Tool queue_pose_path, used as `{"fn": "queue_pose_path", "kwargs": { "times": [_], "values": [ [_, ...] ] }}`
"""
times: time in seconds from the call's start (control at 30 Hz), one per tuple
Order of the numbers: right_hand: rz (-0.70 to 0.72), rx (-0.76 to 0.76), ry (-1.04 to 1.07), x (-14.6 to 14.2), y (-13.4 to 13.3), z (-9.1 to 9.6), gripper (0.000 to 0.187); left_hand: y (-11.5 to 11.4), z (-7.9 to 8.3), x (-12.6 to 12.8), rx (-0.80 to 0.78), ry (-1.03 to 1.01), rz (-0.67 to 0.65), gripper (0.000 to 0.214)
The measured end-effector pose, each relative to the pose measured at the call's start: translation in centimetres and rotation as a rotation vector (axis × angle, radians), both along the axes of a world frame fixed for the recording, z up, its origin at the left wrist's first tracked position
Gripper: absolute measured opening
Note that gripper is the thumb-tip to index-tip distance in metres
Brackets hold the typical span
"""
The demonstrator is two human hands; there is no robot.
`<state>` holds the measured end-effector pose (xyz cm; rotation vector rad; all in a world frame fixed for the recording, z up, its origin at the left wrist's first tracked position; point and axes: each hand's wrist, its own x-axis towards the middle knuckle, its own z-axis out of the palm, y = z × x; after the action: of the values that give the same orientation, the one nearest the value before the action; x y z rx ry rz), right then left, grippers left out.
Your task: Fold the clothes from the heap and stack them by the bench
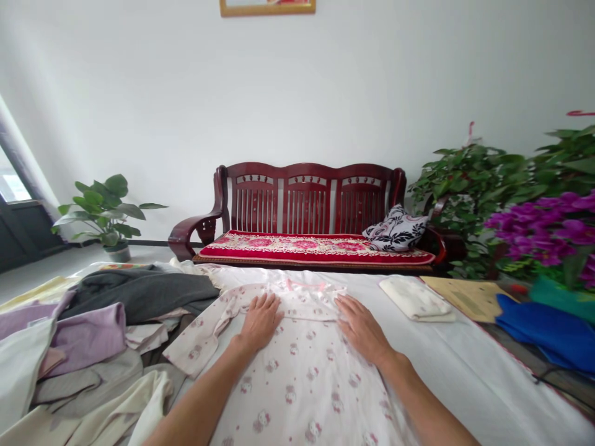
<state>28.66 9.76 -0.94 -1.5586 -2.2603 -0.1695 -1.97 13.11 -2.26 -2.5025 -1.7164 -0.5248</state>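
Note:
A pale nightdress (302,371) with a small pink cartoon-cat print lies spread out in front of me, its pink-trimmed neckline pointing away. My left hand (261,319) rests flat on its upper left part, by the shoulder, fingers stretched out. On the opposite side my right hand (362,325) lies over the garment's upper right edge, fingers also extended. One long sleeve (198,347) reaches out to the left; the other sleeve cannot be seen clearly. Beneath everything is a white cloth (488,378) covering the table.
To the left is a heap of loose clothes, with dark grey trousers (144,291) and a lilac garment (90,334). A folded white cloth (416,298), a tan board (467,297) and blue fabric (548,334) lie right. Behind stands a wooden bench (307,207); purple flowers (548,229) stand right.

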Motion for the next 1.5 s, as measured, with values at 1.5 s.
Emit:
{"fn": "queue_pose_path", "kwargs": {
  "times": [1.5],
  "values": [
    [-0.335, -0.193, -0.1, 0.4, 2.7, -2.4, 0.057, -0.5, 0.6, 1.7, -0.082, -0.158, 0.017, 0.043]
  ]
}}
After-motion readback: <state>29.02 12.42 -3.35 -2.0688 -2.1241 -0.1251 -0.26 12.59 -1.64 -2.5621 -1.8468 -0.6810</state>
